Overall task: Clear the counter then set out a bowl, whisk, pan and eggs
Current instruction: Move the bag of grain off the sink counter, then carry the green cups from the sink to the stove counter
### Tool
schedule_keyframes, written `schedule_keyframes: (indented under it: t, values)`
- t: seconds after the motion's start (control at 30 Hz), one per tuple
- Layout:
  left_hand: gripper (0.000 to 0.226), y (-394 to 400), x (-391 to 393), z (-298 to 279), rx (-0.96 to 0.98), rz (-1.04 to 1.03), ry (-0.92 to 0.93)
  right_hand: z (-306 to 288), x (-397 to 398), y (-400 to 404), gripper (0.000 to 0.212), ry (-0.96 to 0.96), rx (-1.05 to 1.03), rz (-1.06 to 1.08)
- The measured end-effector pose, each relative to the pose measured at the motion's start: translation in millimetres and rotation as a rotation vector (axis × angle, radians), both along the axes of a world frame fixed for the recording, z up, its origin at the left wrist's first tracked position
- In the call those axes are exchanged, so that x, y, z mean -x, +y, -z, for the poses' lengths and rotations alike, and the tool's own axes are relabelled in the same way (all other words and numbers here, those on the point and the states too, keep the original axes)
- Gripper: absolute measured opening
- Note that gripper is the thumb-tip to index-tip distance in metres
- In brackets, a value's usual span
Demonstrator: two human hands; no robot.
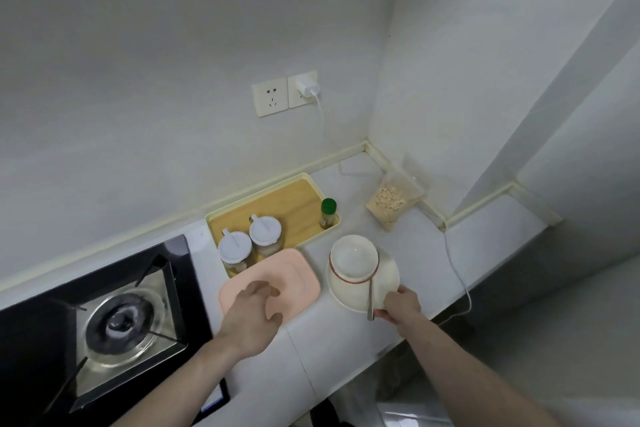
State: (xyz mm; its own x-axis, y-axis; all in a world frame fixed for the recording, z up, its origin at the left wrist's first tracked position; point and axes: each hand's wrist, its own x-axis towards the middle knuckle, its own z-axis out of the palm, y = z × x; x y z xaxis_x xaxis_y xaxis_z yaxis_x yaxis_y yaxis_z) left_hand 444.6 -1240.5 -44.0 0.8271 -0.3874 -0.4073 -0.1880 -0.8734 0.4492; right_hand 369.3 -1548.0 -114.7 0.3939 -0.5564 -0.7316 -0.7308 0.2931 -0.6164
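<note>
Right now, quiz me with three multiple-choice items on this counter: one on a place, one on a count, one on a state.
1. Where does the green-capped bottle stand?
A. on the stove
B. in the yellow tray's right corner
C. on the pink tray

2. How many white-lidded jars are there?
A. one
B. two
C. four

3. What is the right hand doing?
A. gripping the white plate's rim
B. hanging idle
C. pressing the wall socket

Answers: 1 B, it sits inside the tray rim; 2 B, two lids show side by side; 3 A, its fingers curl over the plate's near edge, bowl on top.
</note>
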Motion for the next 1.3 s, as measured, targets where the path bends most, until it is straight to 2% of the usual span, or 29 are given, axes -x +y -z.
schedule_keyframes:
  t: [0.33,0.57,0.77,1.07,1.17,1.23,1.3]
  values:
    - [0.073,5.1,8.3,23.5,-0.153,0.032,0.070,22.5,-44.6,-18.9,0.027,-0.019,0.023,-0.121]
    - [0.076,9.1,17.9,39.8,-0.166,0.006,0.082,27.6,-73.8,-28.2,0.033,-0.046,-0.069,-0.172]
    - [0.081,6.5,24.6,47.0,-0.152,-0.033,0.074,37.5,-90.2,-38.2,0.035,0.024,-0.034,-0.309]
    - [0.083,11.2,26.5,49.4,-0.068,-0.067,0.084,19.8,-92.0,-41.7,0.035,0.200,0.246,-0.680]
    - [0.079,16.5,28.4,40.1,0.016,-0.107,0.066,-0.9,-90.5,-38.7,0.037,0.251,0.464,-0.769]
    - [0.078,23.9,35.9,30.4,0.098,-0.151,0.001,-19.6,-94.9,-33.7,0.047,0.163,0.613,-0.739]
    - [0.073,37.7,48.7,18.7,0.146,-0.200,-0.062,-40.5,-101.6,-16.4,0.052,-0.052,0.668,-0.629]
